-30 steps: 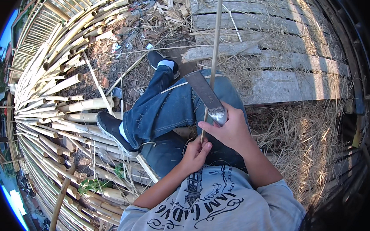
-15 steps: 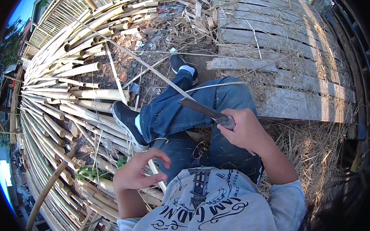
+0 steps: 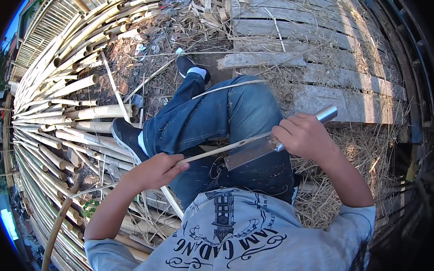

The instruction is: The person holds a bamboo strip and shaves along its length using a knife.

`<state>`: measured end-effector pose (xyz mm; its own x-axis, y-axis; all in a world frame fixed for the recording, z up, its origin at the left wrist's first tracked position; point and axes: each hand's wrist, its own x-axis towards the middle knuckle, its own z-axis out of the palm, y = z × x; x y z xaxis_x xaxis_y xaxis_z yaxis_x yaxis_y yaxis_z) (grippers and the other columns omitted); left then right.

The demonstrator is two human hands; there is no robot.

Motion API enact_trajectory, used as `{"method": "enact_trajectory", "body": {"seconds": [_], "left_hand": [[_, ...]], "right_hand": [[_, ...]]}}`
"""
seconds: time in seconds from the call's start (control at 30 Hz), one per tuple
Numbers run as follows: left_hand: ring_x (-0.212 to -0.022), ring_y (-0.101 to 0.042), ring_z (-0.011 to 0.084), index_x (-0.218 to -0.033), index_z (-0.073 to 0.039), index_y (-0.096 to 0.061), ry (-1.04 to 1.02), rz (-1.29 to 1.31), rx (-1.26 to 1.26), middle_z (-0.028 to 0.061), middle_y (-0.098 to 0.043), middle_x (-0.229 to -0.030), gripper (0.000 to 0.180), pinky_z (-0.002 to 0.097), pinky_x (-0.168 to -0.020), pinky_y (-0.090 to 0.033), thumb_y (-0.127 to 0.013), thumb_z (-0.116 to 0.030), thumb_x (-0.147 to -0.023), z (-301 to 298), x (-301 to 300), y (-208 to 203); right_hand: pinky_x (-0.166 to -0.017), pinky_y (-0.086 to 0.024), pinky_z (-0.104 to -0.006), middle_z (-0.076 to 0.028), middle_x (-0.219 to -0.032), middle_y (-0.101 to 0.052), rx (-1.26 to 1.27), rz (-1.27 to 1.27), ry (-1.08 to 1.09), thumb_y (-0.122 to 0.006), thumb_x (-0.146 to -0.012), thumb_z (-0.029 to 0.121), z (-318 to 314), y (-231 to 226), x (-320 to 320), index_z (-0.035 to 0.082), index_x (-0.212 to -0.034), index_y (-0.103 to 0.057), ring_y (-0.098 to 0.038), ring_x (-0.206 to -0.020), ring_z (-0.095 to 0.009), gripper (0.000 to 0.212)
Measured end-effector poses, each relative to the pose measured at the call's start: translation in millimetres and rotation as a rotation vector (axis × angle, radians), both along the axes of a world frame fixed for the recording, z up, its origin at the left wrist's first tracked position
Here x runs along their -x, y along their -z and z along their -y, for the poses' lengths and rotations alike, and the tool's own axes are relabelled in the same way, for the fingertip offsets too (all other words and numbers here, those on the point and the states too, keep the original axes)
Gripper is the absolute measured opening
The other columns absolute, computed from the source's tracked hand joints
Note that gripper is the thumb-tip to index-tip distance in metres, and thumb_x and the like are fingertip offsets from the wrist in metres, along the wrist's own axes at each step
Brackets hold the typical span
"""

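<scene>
The strip [image 3: 226, 148] has been swung across the legs [image 3: 257, 110], pinched now by the previously empty left hand [image 3: 157, 171]; the knife [image 3: 252, 156] is gripped in the right hand [image 3: 303, 135], at the strip's right end. Steadier control seems gained. Room is left above the legs, between poles [image 3: 98, 111] at left and the platform's [image 3: 322, 101] edge at far right.

A platform of weathered grey wooden planks [image 3: 319, 100] spans the upper right, crossed by bright bands of sunlight [image 3: 371, 103]. Loose, dry tan straw [image 3: 368, 158] covers the ground beside its near edge. Left of the platform lies brown, litter-flecked earth [image 3: 123, 74]; beyond it, hollow straw-coloured bamboo poles [image 3: 77, 85] fan out below a pale slatted bamboo fence [image 3: 45, 28]. Blue sky [image 3: 11, 29] shows at the left rim.
</scene>
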<state>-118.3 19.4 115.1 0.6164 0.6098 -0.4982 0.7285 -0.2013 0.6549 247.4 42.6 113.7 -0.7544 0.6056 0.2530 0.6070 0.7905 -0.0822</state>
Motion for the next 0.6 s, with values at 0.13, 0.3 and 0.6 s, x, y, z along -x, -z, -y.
{"method": "enact_trajectory", "body": {"seconds": [0.13,0.3,0.6], "left_hand": [[-0.057,-0.052,0.04,-0.082,0.001,-0.052,-0.179,0.102,0.088,0.0195,-0.051,-0.059,0.036,0.0434,-0.055,-0.041,-0.044,-0.029,-0.1,7.3,-31.9,7.0],[-0.056,-0.05,0.0404,-0.085,0.002,-0.051,-0.41,0.229,0.066,0.0199,-0.051,-0.059,0.03,0.0415,-0.054,-0.04,-0.044,-0.023,-0.1,-0.2,-73.1,12.9],[-0.062,-0.059,0.0473,-0.101,0.001,-0.049,-0.392,0.15,-0.301,0.0263,-0.058,-0.063,0.024,0.0547,-0.056,-0.045,-0.04,-0.022,-0.1,-30.7,-161.7,7.7]], "right_hand": [[-0.063,-0.048,-0.0318,-0.004,-0.068,-0.053,-0.17,-0.116,0.189,-0.067,-0.064,0.011,-7.3,-2.8,-14.8,0.006,-0.08,-0.058,-0.059,-0.063,-0.02,0.019],[-0.066,-0.049,-0.0348,-0.009,-0.069,-0.054,-0.244,-0.379,0.365,-0.072,-0.062,0.01,-3.5,-10.4,-17.2,0.003,-0.089,-0.062,-0.058,-0.064,-0.026,0.03],[-0.055,-0.05,-0.037,-0.009,-0.067,-0.055,-0.043,-0.303,0.436,-0.061,-0.069,0.007,-31.2,32.2,-18.7,0.007,-0.087,-0.058,-0.062,-0.063,-0.026,0.018]]}}
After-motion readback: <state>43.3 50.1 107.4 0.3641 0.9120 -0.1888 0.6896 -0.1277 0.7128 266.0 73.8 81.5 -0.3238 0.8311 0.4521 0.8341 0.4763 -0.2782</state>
